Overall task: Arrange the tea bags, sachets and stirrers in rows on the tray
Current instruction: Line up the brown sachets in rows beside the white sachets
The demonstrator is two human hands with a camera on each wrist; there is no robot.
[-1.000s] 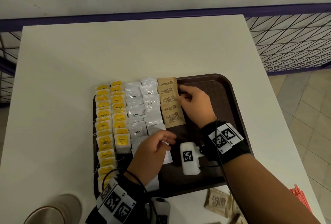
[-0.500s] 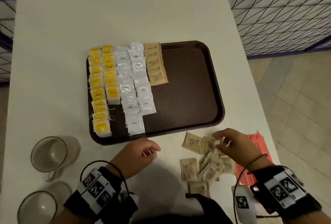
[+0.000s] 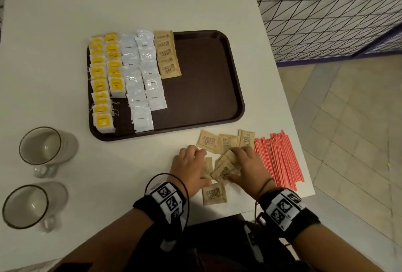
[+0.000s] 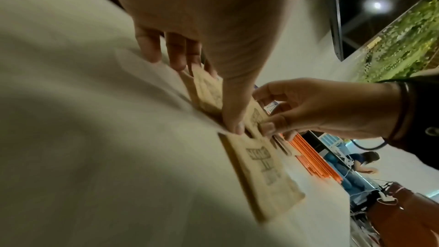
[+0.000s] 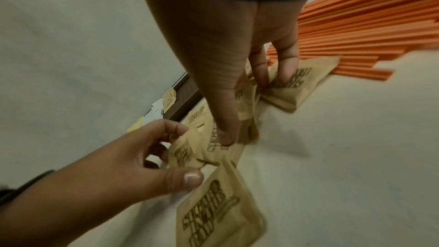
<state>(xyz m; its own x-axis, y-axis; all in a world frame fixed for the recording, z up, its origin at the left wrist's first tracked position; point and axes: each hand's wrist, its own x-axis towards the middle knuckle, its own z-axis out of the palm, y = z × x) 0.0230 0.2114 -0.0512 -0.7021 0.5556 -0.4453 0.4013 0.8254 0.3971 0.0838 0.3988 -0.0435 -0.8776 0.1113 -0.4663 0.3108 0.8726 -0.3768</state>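
The brown tray (image 3: 239,97) holds two rows of yellow tea bags (image 3: 102,80), two rows of white coffee sachets (image 3: 139,80) and one short row of brown sugar sachets (image 3: 167,54). Loose brown sugar sachets (image 3: 224,169) lie in a heap on the table in front of the tray. My left hand (image 3: 191,167) pinches one of them (image 5: 185,153) between thumb and curled fingers. My right hand (image 3: 248,163) grips others in the heap, its thumb (image 5: 225,134) pressing down on one. Orange stirrers (image 3: 278,158) lie loose just right of the heap.
Two glass mugs (image 3: 43,147) (image 3: 28,204) stand on the white table at the front left. The table's right edge (image 3: 304,163) runs close beside the stirrers, with tiled floor and a wire fence (image 3: 326,21) beyond. The tray's right half (image 3: 200,89) is bare.
Both hands have left the tray's brown sachet row and come back to the loose heap at the table's front, where they now hold sachets. The head view has tilted down.
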